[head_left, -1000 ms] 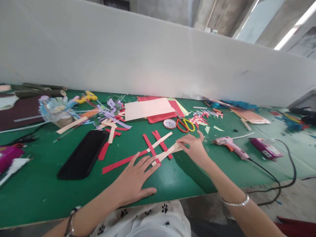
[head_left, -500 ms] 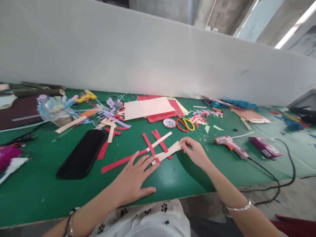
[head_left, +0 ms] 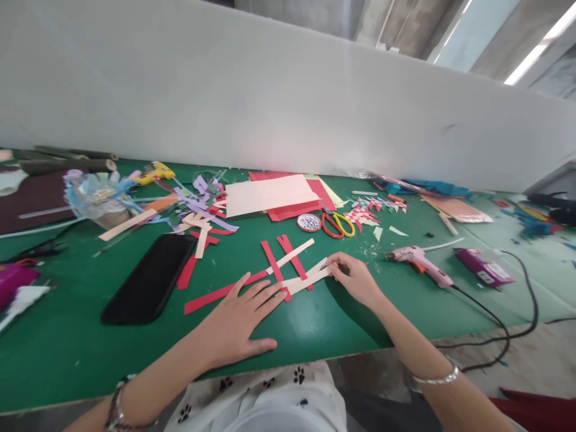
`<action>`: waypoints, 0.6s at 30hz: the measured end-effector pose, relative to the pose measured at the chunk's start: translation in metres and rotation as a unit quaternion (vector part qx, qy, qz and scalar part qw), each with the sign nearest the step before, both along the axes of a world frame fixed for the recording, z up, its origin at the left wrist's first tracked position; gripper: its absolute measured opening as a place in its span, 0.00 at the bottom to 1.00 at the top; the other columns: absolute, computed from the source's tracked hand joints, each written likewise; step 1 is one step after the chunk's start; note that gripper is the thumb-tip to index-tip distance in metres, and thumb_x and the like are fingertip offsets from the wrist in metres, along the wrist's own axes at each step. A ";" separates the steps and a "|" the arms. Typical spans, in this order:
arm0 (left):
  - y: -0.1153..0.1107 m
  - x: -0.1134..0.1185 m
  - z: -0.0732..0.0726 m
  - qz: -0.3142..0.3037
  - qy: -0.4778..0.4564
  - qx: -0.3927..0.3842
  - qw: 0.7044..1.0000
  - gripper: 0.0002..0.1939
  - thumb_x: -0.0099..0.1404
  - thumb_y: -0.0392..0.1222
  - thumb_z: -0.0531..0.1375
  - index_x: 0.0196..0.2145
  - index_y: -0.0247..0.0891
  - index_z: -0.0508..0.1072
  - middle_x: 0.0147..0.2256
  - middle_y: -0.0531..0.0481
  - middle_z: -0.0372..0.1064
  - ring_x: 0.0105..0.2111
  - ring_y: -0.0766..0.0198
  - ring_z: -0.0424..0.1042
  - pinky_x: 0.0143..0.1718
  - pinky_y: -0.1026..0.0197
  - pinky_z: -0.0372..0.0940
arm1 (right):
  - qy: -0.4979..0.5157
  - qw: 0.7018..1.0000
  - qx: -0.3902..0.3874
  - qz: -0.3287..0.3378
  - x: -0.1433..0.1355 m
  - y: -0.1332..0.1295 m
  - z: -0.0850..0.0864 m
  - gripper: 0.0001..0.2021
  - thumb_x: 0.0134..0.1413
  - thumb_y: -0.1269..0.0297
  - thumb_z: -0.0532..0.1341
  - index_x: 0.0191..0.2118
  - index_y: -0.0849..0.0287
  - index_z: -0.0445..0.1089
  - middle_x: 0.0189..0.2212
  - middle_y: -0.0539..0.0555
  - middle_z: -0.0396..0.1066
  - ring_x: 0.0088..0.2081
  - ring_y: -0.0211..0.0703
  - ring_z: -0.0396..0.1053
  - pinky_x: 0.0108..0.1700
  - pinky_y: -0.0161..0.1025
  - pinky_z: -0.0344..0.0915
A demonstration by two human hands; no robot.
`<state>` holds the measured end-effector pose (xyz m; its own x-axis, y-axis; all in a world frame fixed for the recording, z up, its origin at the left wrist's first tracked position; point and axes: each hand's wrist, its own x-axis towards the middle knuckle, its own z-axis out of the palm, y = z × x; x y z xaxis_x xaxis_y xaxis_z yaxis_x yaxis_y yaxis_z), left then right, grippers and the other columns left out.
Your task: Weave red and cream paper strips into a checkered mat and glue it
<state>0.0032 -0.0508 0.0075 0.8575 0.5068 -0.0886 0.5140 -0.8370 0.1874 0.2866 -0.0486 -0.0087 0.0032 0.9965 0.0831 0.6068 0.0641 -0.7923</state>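
My left hand [head_left: 238, 324] lies flat with fingers spread, its fingertips on the lower ends of crossed paper strips. Between the thumb and fingers of my right hand [head_left: 353, 279] are the right ends of cream strips [head_left: 310, 281]. These cross a red strip [head_left: 273, 261] and a second red strip [head_left: 292, 258]. Another cream strip [head_left: 292, 255] crosses the red ones farther from me. A long red strip [head_left: 211, 299] runs out to the left, partly under my left fingers.
A black phone [head_left: 148, 279] lies left of my hands. Beyond the strips are scissors [head_left: 337, 225], a round pin case [head_left: 308, 222] and paper sheets [head_left: 270, 197]. A pink glue gun [head_left: 420, 264] with a cord lies at the right. Purple scraps [head_left: 198, 207] are piled at back left.
The cream strips at my right fingers have spread apart slightly, with one angled lower. My left hand has shifted a little to the left.
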 end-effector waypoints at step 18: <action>0.010 0.006 0.015 0.000 -0.049 0.047 0.998 0.22 0.67 0.48 0.48 0.56 0.40 0.60 0.56 0.46 0.58 0.54 0.56 0.57 0.56 0.51 0.47 | -0.189 0.978 0.082 0.033 0.003 -0.016 0.001 0.17 0.49 0.65 0.58 0.47 0.55 0.62 0.44 0.57 0.66 0.46 0.50 0.62 0.47 0.48 0.60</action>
<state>0.0096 -0.0405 0.0225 0.8597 0.5090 0.0429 0.4973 -0.8531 0.1576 0.2894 -0.0645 -0.0080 -0.1220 0.9668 0.2243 0.8449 0.2198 -0.4877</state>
